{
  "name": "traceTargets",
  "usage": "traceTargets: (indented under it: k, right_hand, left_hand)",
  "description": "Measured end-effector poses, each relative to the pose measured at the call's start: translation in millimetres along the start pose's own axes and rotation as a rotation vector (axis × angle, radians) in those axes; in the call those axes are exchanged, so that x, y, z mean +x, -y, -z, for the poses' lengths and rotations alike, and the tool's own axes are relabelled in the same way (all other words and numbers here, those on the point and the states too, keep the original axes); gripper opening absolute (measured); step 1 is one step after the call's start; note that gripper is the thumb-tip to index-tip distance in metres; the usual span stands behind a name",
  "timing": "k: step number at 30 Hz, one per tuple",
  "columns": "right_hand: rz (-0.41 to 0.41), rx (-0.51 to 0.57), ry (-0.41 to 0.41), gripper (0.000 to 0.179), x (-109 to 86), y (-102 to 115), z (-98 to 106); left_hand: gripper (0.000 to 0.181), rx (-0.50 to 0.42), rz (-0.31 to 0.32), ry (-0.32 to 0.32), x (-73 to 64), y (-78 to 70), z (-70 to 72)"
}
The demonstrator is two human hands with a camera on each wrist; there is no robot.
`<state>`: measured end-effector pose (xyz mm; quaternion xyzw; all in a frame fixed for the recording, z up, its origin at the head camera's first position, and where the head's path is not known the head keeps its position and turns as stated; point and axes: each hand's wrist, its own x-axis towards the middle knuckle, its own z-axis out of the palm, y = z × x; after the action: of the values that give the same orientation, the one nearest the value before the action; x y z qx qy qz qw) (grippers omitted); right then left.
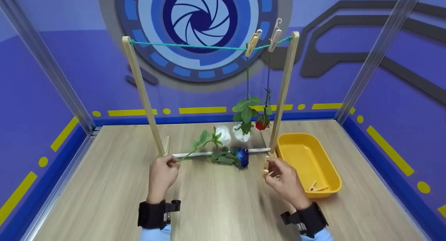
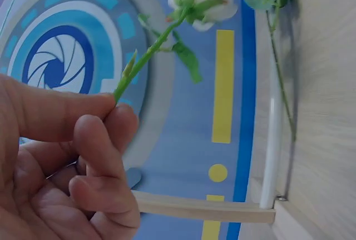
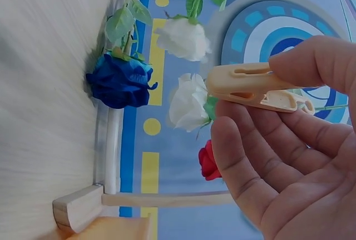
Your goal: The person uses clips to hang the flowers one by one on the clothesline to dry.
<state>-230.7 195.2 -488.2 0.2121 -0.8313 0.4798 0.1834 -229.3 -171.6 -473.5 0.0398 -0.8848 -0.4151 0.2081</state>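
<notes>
My left hand (image 1: 163, 174) pinches the green stem of a white rose (image 1: 223, 135) between thumb and forefinger; its bloom points right, raised above the table. In the left wrist view the stem (image 2: 146, 56) runs up from my fingertips to the white bloom. My right hand (image 1: 286, 182) holds a pale orange clothespin (image 3: 250, 87) between thumb and fingers. A blue rose (image 1: 242, 158) lies on the table between my hands. From the green string (image 1: 188, 45), a second white rose (image 1: 241, 133) and a red rose (image 1: 262, 124) hang bloom-down by a yellow clothespin (image 1: 253, 43) and a pinkish clothespin (image 1: 275, 40).
The string spans two wooden posts (image 1: 141, 84), joined low down by a white rod (image 1: 195, 153). A yellow basin (image 1: 334, 174) stands right of the frame, with clothespins (image 1: 316, 188) inside. Patterned blue walls enclose the table (image 1: 115, 185).
</notes>
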Motion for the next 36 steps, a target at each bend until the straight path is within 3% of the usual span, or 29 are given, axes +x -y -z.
traceTargets:
  k: [6, 12, 24, 36]
  right_hand:
    - [0.003, 0.011, -0.013, 0.031, 1.4, -1.4, 4.0]
    - [0.012, -0.015, -0.036, 0.031, 2.2, -2.3, 6.7]
    - [0.039, -0.032, -0.081, 0.034, 3.0, 2.4, 8.7]
    - [0.048, -0.061, -0.108, 0.035, 0.9, 8.0, 6.9]
  left_hand:
    - [0.013, 0.021, -0.021, 0.06, -3.4, -4.4, 8.7]
    - [0.012, -0.012, -0.051, 0.131, -5.1, -8.4, 6.6]
    - [0.016, 0.017, -0.159, 0.216, -9.1, -18.3, -17.4]
    - [0.015, -0.017, -0.224, 0.305, -16.0, -22.1, -39.8]
